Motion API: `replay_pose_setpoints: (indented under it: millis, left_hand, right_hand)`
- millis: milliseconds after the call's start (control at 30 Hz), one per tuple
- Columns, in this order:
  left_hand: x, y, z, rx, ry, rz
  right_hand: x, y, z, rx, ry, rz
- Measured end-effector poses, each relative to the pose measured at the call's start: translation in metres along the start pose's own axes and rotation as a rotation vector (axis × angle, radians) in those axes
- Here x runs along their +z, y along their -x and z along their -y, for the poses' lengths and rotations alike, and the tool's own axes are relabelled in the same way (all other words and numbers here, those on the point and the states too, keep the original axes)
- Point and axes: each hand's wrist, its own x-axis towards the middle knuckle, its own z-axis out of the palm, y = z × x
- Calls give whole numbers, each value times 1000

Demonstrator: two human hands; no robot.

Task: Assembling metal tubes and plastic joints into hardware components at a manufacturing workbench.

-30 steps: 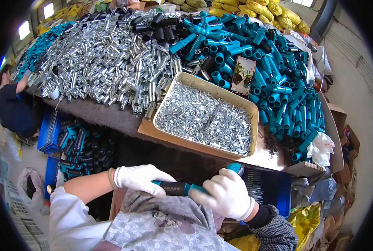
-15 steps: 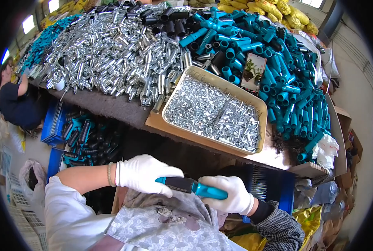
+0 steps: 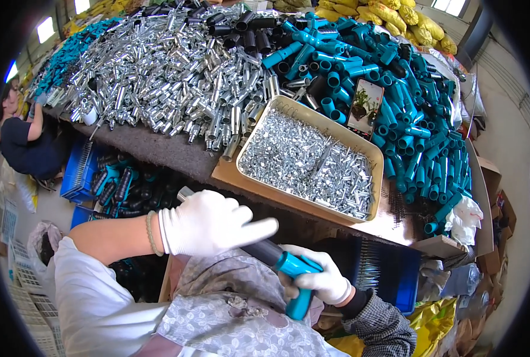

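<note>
dark and worn, the tabletop (image 3: 158,149) is heaped with shiny metal tubes (image 3: 175,89) and teal pieces (image 3: 407,125), and between them, at the near edge, a cream tray (image 3: 378,178) of small metal bits (image 3: 288,149) is set. yellow sacks (image 3: 390,18) are stacked behind, and another person (image 3: 27,140) is seen at the far left.

below the tabletop edge, in front of the patterned apron (image 3: 229,327), a black tube (image 3: 265,251) with a teal handle (image 3: 300,300) at its right end is held slantwise between two white-gloved hands. the teal handle is gripped by the right hand (image 3: 321,276), its lower end pointed toward the apron. the black tube is partly covered by the left hand (image 3: 208,223), which is curled over it with the forefinger stretched out; how firmly it is squeezed cannot be told. a metal end (image 3: 185,193) is left poking out past the left hand.

for good handling, the teal handle is best braced by the right hand, with any turning or pressing done by the left. a straight push along the tube is advised, since a slanted one could make the parts bind. a fuller wrap of the left fingers would probably slip less, and fingertips should be kept clear of the joint, where glove cloth could be pinched.
</note>
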Motion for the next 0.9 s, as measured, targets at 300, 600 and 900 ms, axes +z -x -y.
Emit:
replay_pose_setpoints:
  millis: [300,600,900]
  left_hand:
    - [-6,5,-2,-214,187,364]
    - [-2,-4,7,-248,355,538]
    - [7,-5,16,-115,-28,-2]
  right_hand:
    - [14,-14,8,-218,760,-44]
    - [18,-14,16,-613,1521,-21]
    - [15,-13,24,-14,12,-139]
